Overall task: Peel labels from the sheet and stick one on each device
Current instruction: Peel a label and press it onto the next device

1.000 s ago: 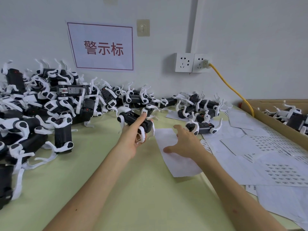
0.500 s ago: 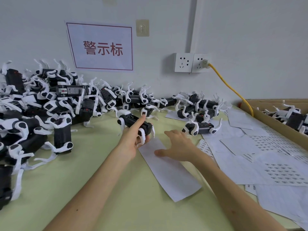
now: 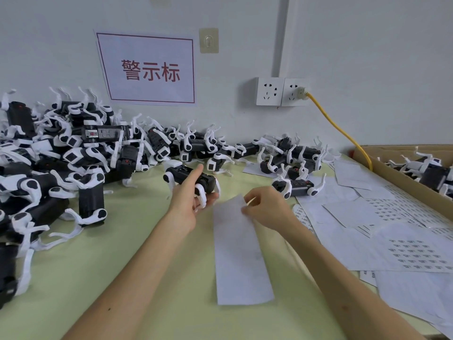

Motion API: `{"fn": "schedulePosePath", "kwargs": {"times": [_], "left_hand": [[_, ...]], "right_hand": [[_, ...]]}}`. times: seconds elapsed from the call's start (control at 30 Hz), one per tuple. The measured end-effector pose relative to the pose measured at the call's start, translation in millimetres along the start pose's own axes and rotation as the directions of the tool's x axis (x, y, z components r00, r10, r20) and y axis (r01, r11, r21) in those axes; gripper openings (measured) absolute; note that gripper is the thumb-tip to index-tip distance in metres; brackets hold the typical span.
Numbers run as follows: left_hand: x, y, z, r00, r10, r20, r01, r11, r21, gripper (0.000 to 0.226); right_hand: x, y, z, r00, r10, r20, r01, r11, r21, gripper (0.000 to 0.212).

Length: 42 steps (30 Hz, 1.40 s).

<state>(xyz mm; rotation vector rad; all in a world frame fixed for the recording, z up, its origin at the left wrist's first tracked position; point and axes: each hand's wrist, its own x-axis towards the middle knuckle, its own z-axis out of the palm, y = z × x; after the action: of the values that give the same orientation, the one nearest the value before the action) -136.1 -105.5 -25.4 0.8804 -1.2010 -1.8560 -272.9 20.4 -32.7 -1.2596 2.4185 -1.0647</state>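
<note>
Looked like the peeling step: right hand [image 3: 264, 207] pinched the sheet [image 3: 241, 261] by its top corner, left hand [image 3: 187, 207] gripped a device [image 3: 188, 174] at 11 o'clock from it; next, peel one off cleanly.

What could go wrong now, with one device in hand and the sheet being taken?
The right hand pinches the top edge of the sheet, which lies loose on the table; the whole sheet may lift instead of one label peeling. The left hand alone grips the device, its legs hanging free; it might slip when a label is pressed on. The pile of devices lies close, so a finished one could get mixed in.
</note>
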Motion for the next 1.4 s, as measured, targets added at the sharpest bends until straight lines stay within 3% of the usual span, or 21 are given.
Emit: {"fn": "schedulePosePath", "kwargs": {"times": [0.1,0.17,0.27,0.37,0.5,0.67,0.83,1.03,1.23,1.4], "left_hand": [[4.5,2.5,-4.1,1.0,0.018,-0.011,-0.018,0.999,-0.03,0.048],[5.2,4.2,-5.2,1.0,-0.007,-0.007,0.006,0.998,-0.068,0.047],[4.2,5.1,-5.6,0.994,-0.091,0.055,0.098,0.985,-0.139,0.046],[1.6,3.8,-5.9,0.977,-0.147,0.157,0.174,0.969,-0.176,0.041],[2.1,-0.8,-5.9,0.963,-0.181,0.197,0.217,0.959,-0.179,0.049],[2.4,0.9,-8.6,0.947,-0.183,0.263,0.236,0.954,-0.183,0.039],[2.7,2.5,-8.9,0.964,-0.113,0.24,0.153,0.976,-0.156,0.007],[-5.2,9.6,-5.5,0.936,0.0,0.352,0.114,0.946,-0.303,0.012],[-9.1,15.0,-5.1,0.923,0.082,0.377,0.057,0.937,-0.345,0.006],[-14.8,16.2,-3.4,0.851,0.153,0.503,0.032,0.939,-0.341,0.007]], "right_hand": [[1.5,0.7,-14.2,0.945,0.014,-0.327,0.04,0.987,0.155,0.008],[0.7,-2.7,-24.1,0.856,0.011,-0.516,0.193,0.92,0.341,0.008],[-2.5,-8.9,-33.1,0.796,-0.017,-0.605,0.345,0.834,0.43,0.02],[-7.7,-16.0,-29.5,0.838,-0.07,-0.541,0.412,0.73,0.545,0.035],[-9.9,-21.4,-20.2,0.908,-0.124,-0.401,0.391,0.598,0.7,0.026],[-6.5,-17.0,-7.7,0.903,-0.204,-0.377,0.381,0.786,0.487,0.026],[-6.9,-15.8,-14.0,0.929,-0.217,-0.3,0.347,0.792,0.502,0.048],[-6.6,-15.3,-11.9,0.959,-0.159,-0.234,0.266,0.787,0.557,0.066],[-0.2,-7.7,-14.6,0.939,0.036,-0.341,0.199,0.753,0.628,0.046],[3.1,-7.3,-19.1,0.921,0.068,-0.385,0.221,0.722,0.656,0.039]]}}
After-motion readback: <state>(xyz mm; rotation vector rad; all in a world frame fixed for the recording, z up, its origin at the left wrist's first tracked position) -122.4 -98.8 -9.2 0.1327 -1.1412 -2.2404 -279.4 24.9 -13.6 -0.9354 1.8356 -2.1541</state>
